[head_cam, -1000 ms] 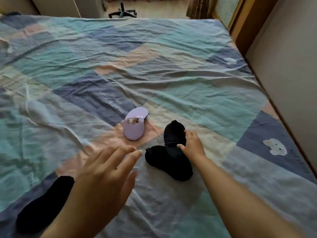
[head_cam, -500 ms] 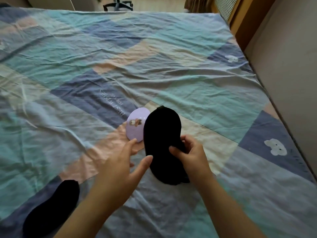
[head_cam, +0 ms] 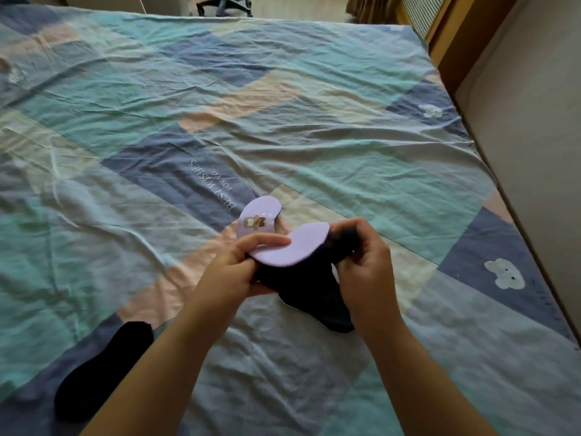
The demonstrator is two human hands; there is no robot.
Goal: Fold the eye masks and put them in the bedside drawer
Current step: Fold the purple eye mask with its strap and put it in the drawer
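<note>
Over the bed (head_cam: 314, 105) both hands work a black-backed lilac eye mask (head_cam: 292, 247), left hand (head_cam: 232, 272) pinching one end and right hand (head_cam: 364, 265) clenched on the other, half-folded at best, while another black mask (head_cam: 103, 369) lies untouched and no drawer shows.

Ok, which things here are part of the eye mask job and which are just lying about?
Job: purple eye mask and black eye mask in both hands; second black eye mask on the bedsheet.
Lying about: office chair base, curtain.
</note>
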